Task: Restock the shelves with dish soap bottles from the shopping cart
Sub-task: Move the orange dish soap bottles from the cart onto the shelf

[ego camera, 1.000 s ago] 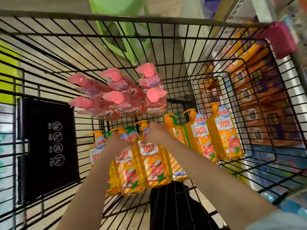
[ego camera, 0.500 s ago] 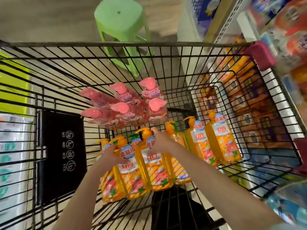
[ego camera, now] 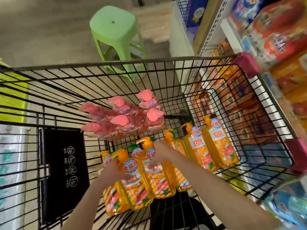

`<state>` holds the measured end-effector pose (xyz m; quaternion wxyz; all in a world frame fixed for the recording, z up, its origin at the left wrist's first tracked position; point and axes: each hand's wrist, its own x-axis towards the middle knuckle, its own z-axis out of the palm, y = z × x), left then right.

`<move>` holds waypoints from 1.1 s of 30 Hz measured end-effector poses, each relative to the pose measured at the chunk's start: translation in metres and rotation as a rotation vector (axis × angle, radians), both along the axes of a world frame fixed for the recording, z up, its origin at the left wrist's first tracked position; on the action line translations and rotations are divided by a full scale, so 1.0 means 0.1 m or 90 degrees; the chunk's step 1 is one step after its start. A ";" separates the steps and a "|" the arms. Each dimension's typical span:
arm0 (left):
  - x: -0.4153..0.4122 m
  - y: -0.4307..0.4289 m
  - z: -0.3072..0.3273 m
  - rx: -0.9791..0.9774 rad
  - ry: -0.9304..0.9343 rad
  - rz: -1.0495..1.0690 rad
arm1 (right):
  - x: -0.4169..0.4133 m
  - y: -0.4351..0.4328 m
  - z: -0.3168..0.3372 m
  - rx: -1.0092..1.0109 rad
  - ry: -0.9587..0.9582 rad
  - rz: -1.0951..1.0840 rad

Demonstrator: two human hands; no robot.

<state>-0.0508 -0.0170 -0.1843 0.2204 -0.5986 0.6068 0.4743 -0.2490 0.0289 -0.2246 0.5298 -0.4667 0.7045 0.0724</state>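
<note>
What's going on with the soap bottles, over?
Left hand, right hand: both gripping orange bottles. Bottles inside the cart. Pink bottles behind, not blocking.

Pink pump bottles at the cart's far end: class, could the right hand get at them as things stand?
Probably yes: the cart is open on top and nothing covers the pink pump bottles, just beyond the right hand; but it grips an orange bottle.
</note>
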 end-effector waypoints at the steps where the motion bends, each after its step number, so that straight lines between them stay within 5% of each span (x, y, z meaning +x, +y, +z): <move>1: -0.01 0.06 0.04 -0.016 -0.010 -0.007 | 0.00 0.05 0.03 -0.008 -0.009 -0.004; 14: -0.07 0.59 0.61 -0.128 -0.042 -0.079 | 0.07 0.91 0.54 -0.217 -0.006 -0.189; 20: -0.09 0.62 1.06 -0.217 0.071 -0.007 | 0.05 1.00 0.92 -0.292 0.027 -0.211; 33: -0.33 0.68 1.90 -0.452 0.338 -0.088 | -0.45 1.25 2.11 -0.542 0.094 -0.246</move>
